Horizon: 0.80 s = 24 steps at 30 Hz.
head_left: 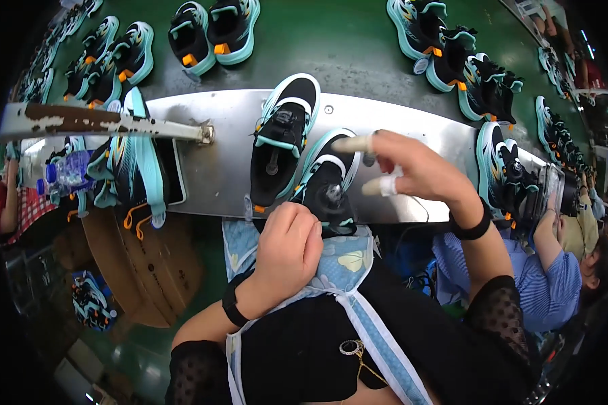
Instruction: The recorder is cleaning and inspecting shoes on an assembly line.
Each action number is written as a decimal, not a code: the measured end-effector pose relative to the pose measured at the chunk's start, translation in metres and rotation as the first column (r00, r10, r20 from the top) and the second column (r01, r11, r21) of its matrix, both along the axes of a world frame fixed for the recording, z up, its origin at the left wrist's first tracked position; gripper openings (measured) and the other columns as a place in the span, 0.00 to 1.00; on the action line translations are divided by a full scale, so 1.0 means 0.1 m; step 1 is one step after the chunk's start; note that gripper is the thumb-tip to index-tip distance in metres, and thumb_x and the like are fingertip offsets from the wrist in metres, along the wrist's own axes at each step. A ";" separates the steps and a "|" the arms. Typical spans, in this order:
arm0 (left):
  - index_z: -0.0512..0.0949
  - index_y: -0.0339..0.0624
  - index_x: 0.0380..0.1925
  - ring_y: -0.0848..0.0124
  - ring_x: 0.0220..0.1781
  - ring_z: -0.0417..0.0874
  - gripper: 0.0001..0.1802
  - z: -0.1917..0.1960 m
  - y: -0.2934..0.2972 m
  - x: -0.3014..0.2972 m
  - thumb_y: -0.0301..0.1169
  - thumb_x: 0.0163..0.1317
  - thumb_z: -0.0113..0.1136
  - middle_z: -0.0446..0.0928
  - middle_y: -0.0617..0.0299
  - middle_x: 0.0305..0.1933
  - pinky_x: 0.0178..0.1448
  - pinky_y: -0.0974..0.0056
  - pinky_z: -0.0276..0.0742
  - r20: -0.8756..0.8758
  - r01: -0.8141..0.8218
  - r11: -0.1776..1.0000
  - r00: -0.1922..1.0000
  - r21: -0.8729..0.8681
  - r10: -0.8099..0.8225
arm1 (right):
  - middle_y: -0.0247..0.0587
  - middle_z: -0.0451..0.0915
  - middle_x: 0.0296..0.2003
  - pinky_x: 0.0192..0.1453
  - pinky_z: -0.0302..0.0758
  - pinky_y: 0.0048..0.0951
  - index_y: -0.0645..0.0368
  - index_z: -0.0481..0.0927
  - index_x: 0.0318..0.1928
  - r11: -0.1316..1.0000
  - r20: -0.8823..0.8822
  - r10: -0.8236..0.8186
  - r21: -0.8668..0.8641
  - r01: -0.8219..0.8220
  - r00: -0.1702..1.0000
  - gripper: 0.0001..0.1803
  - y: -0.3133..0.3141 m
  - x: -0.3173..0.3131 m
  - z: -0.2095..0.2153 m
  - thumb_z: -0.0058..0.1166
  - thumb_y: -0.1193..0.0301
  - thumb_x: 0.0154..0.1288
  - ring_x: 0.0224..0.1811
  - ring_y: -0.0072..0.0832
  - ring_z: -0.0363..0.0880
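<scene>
A black, white and turquoise lace-up sports shoe [327,175] sits at the near edge of a shiny silver metal bench [223,121], toe pointing away from the person. The bare left hand [290,243], with a black wristband, curls its fingers in beside the shoe's heel; I can't make out whether it grips it. The right hand [402,165] has its fingers spread and holds nothing visible, 2 fingers wearing pale finger cots [355,144] near the toe. A matching black-and-turquoise shoe [285,138] lies just left.
</scene>
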<state>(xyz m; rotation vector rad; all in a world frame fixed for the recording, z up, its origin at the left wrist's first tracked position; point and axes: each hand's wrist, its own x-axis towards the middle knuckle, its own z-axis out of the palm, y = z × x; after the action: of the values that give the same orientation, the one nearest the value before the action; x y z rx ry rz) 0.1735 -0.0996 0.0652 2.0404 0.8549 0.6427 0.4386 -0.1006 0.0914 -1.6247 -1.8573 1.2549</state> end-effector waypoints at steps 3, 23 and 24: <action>0.74 0.37 0.27 0.55 0.38 0.75 0.04 -0.05 -0.11 -0.15 0.20 0.52 0.59 0.75 0.54 0.36 0.43 0.55 0.69 -0.028 -0.041 0.999 0.999 -0.001 0.041 | 0.42 0.74 0.35 0.43 0.74 0.37 0.38 0.74 0.64 0.980 -0.019 0.195 -0.043 -0.195 0.981 0.37 0.04 -0.24 0.04 0.68 0.71 0.50 0.37 0.40 0.76; 0.62 0.35 0.20 0.52 0.30 0.65 0.08 -0.49 -0.09 0.05 0.22 0.56 0.48 0.64 0.49 0.24 0.35 0.52 0.62 0.201 -0.264 0.963 0.942 -0.055 0.269 | 0.39 0.73 0.27 0.28 0.75 0.30 0.59 0.72 0.42 0.883 0.750 -0.128 0.385 -0.270 0.649 0.15 -0.45 -1.27 -0.32 0.57 0.70 0.55 0.30 0.32 0.78; 0.63 0.35 0.20 0.51 0.29 0.65 0.08 -0.51 -0.10 0.06 0.22 0.56 0.48 0.64 0.49 0.24 0.35 0.51 0.62 0.201 -0.264 0.964 0.943 -0.037 0.266 | 0.38 0.72 0.27 0.28 0.75 0.30 0.59 0.72 0.43 0.898 0.763 -0.162 0.376 -0.226 0.625 0.15 -0.48 -1.28 -0.34 0.57 0.69 0.55 0.29 0.31 0.78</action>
<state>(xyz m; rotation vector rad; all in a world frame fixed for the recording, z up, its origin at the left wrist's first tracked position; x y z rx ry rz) 0.1795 -0.1096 0.0144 1.8267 1.0152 0.9773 0.3103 -0.1490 0.0574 -2.0204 -2.4105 -0.0164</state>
